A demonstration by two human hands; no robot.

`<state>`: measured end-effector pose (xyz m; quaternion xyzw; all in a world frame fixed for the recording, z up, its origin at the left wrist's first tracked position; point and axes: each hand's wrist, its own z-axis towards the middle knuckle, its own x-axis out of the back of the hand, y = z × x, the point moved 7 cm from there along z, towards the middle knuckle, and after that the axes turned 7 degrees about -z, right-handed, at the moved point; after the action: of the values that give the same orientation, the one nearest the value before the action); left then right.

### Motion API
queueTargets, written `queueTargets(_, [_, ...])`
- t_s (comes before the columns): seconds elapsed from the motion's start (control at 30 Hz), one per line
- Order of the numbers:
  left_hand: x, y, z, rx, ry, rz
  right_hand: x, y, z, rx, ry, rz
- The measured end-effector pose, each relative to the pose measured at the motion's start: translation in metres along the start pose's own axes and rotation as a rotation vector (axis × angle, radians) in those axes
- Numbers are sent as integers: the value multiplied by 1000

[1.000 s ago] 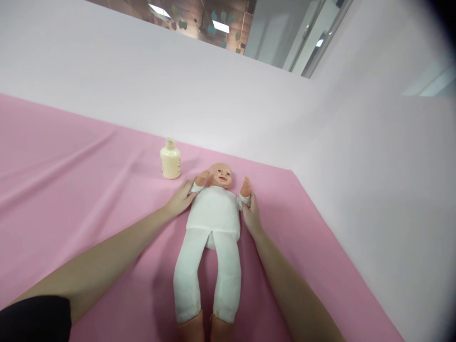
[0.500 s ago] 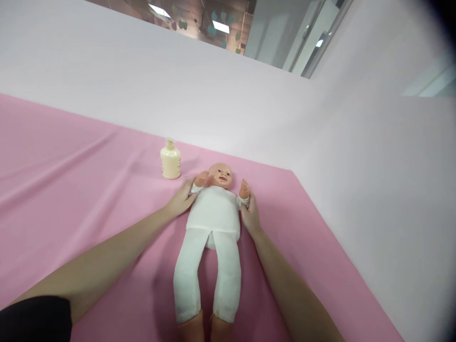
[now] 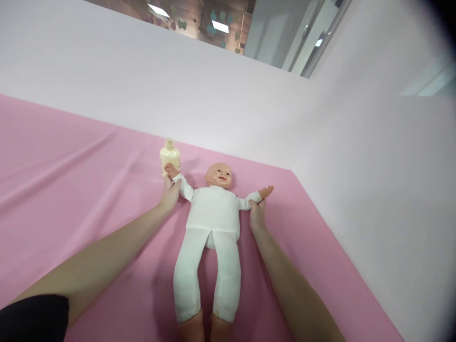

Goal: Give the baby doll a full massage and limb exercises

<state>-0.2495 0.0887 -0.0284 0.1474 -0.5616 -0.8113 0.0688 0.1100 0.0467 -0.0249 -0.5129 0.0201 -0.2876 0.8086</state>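
Doll (image 3: 213, 213) arms outspread, each wrist gripped

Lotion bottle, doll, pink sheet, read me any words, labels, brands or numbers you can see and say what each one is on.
No text can be read.
Cream bottle: a faint mark low on its front, partly hidden behind the doll's hand, too small and blurred to read.
Doll: plain white suit, no print.
Pink sheet: no writing.
White wall: no sign or label.
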Motion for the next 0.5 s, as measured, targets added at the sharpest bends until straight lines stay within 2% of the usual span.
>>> queueTargets(0.1, [-7,8,-4,-34,-72,-2,1,-4,-4,-150,10,74])
queueTargets(0.2, [-18,17,-12,-83,-181,37,-5,-16,-8,-146,-72,72])
queueTargets(0.37, [-39,38,-30,-249,-422,255,-16,-34,-15,32,-203,-5])
queueTargets(0.5, [-54,47,-45,-296,-628,444,-25,-46,-20,230,-290,-122])
